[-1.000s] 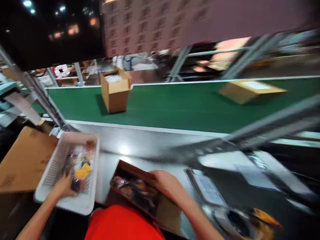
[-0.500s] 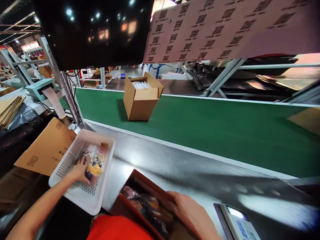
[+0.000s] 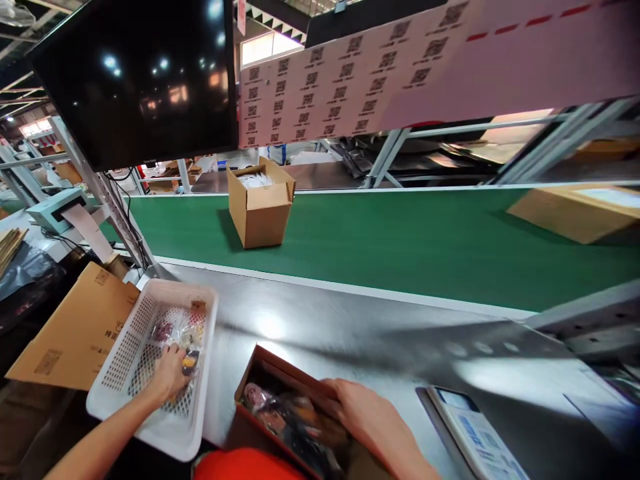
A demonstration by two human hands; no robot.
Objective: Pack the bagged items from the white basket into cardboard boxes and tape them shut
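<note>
My left hand [image 3: 171,371] reaches down into a white plastic basket [image 3: 210,353], its fingers closed on a small clear-bagged item [image 3: 190,362] with yellow and dark parts. More clear-bagged items [image 3: 165,330] lie beside it on the mesh bottom. With its fingers over the far side wall, my right hand [image 3: 367,417] grips an open cardboard box [image 3: 295,381] standing on the metal table. Inside that box are several plastic-wrapped things [image 3: 280,417], pinkish, brown and dark; their kind is hard to make out.
A green conveyor belt [image 3: 380,247] runs behind the metal table [image 3: 300,313]. On it stand an open carton [image 3: 263,217] and another box [image 3: 583,210] at right. A flat device with a display [image 3: 470,427] lies right of my hand. A monitor [image 3: 145,87] hangs above; a cardboard piece [image 3: 75,333] leans left.
My left hand has gone from spread over the bagged items to closed on one. My view has turned right, bringing more of the box on the belt at right into sight.
</note>
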